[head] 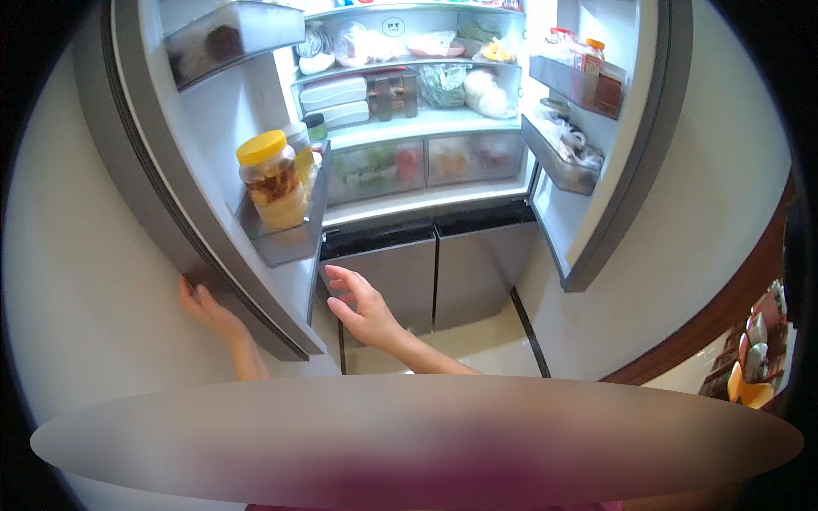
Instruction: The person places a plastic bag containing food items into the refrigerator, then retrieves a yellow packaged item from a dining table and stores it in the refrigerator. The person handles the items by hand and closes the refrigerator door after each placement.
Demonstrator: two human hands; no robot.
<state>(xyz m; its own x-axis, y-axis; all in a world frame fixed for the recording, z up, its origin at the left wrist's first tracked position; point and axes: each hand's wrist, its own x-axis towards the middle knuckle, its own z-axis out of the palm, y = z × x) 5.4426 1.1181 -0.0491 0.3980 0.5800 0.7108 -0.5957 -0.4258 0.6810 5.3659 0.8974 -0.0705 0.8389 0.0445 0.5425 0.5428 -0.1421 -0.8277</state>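
Note:
Both upper doors of a refrigerator stand wide apart before me. My left hand [214,313] touches the outer face of the left refrigerator door [236,300], fingers against its grey panel. Holding nothing, my right hand [364,313] hovers in front of the lower left drawer front [383,281], fingers apart and slightly curled. Above it, a large jar with a yellow lid [271,185] stands in the left door's bin [287,246], beside smaller containers. The right refrigerator door [613,211] is swung out to the other side.
Shelves hold white lidded boxes [333,94], a bagged leafy vegetable [442,86] and other wrapped food. Two clear crisper drawers [474,158] sit below. Bottles and bags fill the right door bins [562,156]. Walls flank both doors; shoes [757,345] are on a rack at far right.

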